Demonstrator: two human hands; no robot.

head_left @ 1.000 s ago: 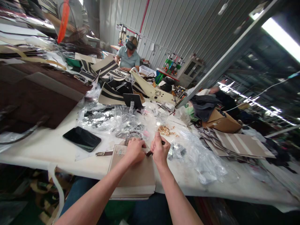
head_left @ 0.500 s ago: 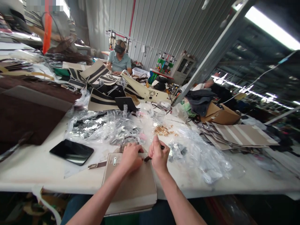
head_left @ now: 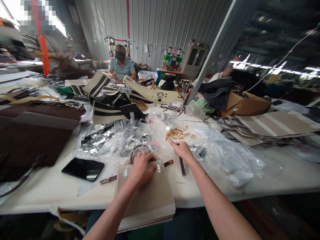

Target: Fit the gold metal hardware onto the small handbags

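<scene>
A beige handbag [head_left: 147, 196] lies flat at the table's near edge, its lower part hanging over it. My left hand [head_left: 142, 166] rests on the bag's top with fingers curled over it, beside a metal handle ring [head_left: 136, 149]. A brown strap [head_left: 110, 179] runs across the bag under that hand. My right hand [head_left: 182, 150] is stretched forward with the index finger out, holding nothing, its tip close to a small heap of gold metal fittings [head_left: 176, 134]. A thin dark tool [head_left: 182, 166] lies on the table just beside my right wrist.
A black phone [head_left: 83, 169] lies left of the bag. Crumpled clear plastic bags [head_left: 117, 136] cover the middle, with more plastic bags [head_left: 225, 156] to the right. Brown fabric [head_left: 32, 136] lies left, beige panels [head_left: 272, 125] and a cardboard box [head_left: 246, 105] right. A seated person [head_left: 121, 65] works across the table.
My right hand has let go of the dark tool, which now lies on the table, and has reached forward toward the gold fittings. My left hand stays on the bag.
</scene>
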